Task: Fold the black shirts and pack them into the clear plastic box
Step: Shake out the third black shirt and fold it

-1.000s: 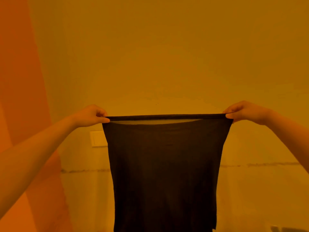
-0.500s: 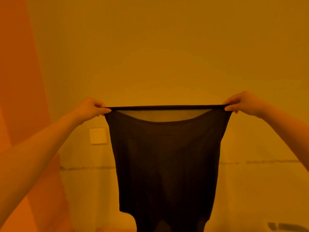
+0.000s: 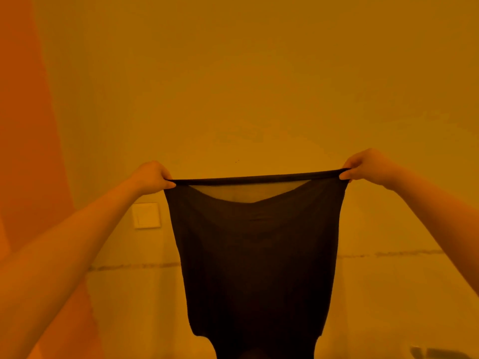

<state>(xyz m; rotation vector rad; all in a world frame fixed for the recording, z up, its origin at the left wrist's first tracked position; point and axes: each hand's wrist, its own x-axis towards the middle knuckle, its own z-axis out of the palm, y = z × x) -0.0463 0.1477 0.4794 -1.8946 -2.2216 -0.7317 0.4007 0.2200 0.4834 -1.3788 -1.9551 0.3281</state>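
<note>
Step in hand: spreading one black shirt (image 3: 255, 255) in the air before any fold — judged from the way it hangs full length. Left hand (image 3: 153, 177) pinches one end of the stretched top edge, fingers curled over the cloth; right hand (image 3: 368, 165) pinches the other end the same way, a touch higher. The edge runs taut between the two hands; just under it the near layer sags and pale wall shows through the opening. The body of the shirt hangs straight down below the hands and runs out at the bottom of the frame.

Next move, as I judge it: lower the shirt flat onto some surface, or bring the hands together for a lengthwise fold. No tabletop or clear plastic box is in view, so where it goes cannot be told.

Around: plain wall (image 3: 259, 86) beyond the hands; a wall switch (image 3: 146, 215) below the left hand, beside the shirt's edge. Nothing stands between hands and cloth.
</note>
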